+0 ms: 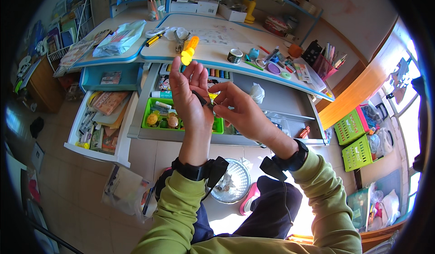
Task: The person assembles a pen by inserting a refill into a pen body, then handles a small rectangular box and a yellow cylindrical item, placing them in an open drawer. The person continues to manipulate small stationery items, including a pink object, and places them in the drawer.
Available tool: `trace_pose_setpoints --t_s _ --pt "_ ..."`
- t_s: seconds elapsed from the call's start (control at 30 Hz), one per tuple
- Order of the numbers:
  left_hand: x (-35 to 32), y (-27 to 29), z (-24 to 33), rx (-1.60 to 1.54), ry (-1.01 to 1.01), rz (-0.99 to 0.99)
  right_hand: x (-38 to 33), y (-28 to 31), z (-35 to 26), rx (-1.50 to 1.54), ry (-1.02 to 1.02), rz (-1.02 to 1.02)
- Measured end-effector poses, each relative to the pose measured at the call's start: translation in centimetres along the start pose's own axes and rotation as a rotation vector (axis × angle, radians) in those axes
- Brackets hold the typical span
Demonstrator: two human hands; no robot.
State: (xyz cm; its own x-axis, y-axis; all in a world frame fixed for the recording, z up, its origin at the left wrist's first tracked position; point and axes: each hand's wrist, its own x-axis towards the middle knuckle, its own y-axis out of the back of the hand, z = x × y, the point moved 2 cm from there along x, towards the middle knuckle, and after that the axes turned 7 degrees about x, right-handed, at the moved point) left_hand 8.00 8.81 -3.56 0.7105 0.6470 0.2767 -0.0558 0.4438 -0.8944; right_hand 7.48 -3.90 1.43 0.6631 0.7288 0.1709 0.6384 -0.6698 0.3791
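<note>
Lying aslant over the left palm, a small black piece (199, 97) points down toward the right fingertips, above the front of an open drawer (283, 100). The left hand (186, 99) is palm up and spread loosely, its fingers raised toward the desk (210, 56). The right hand (241, 111) has its thumb and fingertips pinched together on the piece's lower end. Black straps (295, 157) circle both wrists, below which are green sleeves (179, 202).

Under the hands, a green tray (219, 126) in the drawer holds small yellow and tan items; a white bag (257, 93) lies behind the right hand. Just beyond the left fingertips, a yellow tool (190, 50) is at the desk's edge. A roll (234, 56) and a purple ring (273, 68) lie farther right, a plastic bag (120, 38) farther left.

Left of the drawer is a packed side drawer (93, 152). On the floor stand a wastebasket (244, 178) between the legs and green crates (356, 154) at right.
</note>
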Motion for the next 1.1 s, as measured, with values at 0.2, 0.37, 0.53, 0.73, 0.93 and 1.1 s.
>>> trace_pose_setpoints --t_s 0.2,0.37,0.53,0.73,0.93,1.1 --pt "1.1 2.1 -0.3 -0.339 0.233 0.141 0.5 1.5 0.5 0.519 0.196 0.098" --pt "0.5 1.9 -0.7 -0.385 0.310 0.082 0.6 4.6 0.1 0.526 0.331 0.196" --pt "0.4 1.8 -0.8 -0.403 0.325 0.067 0.5 6.4 0.2 0.431 0.358 0.248" --pt "0.1 1.6 -1.2 -0.407 0.351 0.076 0.5 7.8 0.9 0.401 0.323 0.287" --pt "-0.1 1.4 -1.5 -0.453 0.352 0.015 0.7 8.5 0.6 0.385 0.344 0.326" --pt "-0.2 1.3 -1.7 -0.455 0.367 0.004 0.4 9.4 -0.4 0.377 0.391 0.341"
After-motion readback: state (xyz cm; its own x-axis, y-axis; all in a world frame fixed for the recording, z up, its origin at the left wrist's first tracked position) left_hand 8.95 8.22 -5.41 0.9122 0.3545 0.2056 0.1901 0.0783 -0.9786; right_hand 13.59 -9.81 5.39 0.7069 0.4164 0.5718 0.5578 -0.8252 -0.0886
